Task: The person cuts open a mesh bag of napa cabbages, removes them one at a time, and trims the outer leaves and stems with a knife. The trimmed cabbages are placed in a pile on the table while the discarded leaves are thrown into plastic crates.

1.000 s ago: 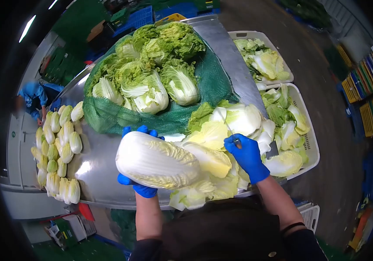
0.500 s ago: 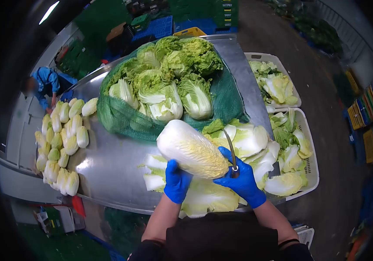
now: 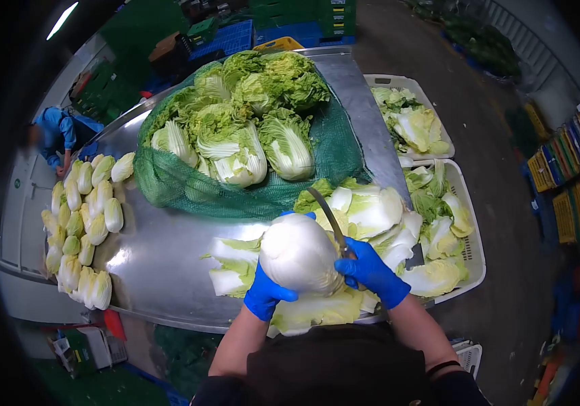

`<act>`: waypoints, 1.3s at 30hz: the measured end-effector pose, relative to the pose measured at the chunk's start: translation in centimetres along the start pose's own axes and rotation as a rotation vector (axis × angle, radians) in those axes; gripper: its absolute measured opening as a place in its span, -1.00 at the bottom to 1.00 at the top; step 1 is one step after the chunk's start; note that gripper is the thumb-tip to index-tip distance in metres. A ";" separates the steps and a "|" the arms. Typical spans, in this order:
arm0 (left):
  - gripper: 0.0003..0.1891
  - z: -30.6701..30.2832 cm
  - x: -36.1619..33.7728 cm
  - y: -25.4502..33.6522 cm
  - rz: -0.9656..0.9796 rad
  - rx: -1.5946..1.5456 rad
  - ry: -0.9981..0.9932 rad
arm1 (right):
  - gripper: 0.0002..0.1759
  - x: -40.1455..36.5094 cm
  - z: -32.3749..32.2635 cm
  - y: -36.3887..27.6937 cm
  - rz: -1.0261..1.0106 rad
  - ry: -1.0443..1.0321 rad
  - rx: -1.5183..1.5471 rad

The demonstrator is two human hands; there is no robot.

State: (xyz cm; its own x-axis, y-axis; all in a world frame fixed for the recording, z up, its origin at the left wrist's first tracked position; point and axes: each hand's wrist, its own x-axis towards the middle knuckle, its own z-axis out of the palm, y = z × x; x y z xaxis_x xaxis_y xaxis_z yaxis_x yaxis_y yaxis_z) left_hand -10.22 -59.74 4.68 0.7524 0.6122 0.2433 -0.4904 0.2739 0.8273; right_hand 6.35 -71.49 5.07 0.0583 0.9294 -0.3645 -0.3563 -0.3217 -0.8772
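A peeled napa cabbage (image 3: 296,254) is in front of me, its white, rounded base facing my head camera. My left hand (image 3: 267,294), in a blue glove, is wrapped round its left side, with blue fingertips also showing behind its top. My right hand (image 3: 376,272), gloved in blue too, is closed on the handle of a curved knife (image 3: 330,215). That hand is close against the cabbage's right side; the blade points up and away from me. Pale loose cabbage leaves (image 3: 232,267) lie on the metal table (image 3: 158,274) beneath and beside the hands.
A green mesh bag (image 3: 168,186) holds several untrimmed cabbages (image 3: 232,152). Trimmed cabbages (image 3: 73,230) are lined up at left, where a person in blue (image 3: 59,132) bends. White crates (image 3: 477,260) of leaves stand along the table's right side.
The cabbage has turned from lying lengthwise to showing its base towards me. My left hand has shifted round it, and the knife has swung with my right hand. The view has moved slightly.
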 end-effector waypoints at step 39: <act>0.03 -0.3 -9.3 -3.0 -0.667 0.040 0.087 | -0.20 -4.8 1.3 1.8 -0.126 0.041 -0.564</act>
State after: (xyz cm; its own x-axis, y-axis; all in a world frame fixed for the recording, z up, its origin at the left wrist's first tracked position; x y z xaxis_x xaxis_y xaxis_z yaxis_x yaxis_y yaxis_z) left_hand -15.85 -66.07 -0.24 0.8497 0.3792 -0.3663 0.0848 0.5875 0.8048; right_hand 4.20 -76.28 5.70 0.1085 0.9625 -0.2486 0.2075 -0.2665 -0.9412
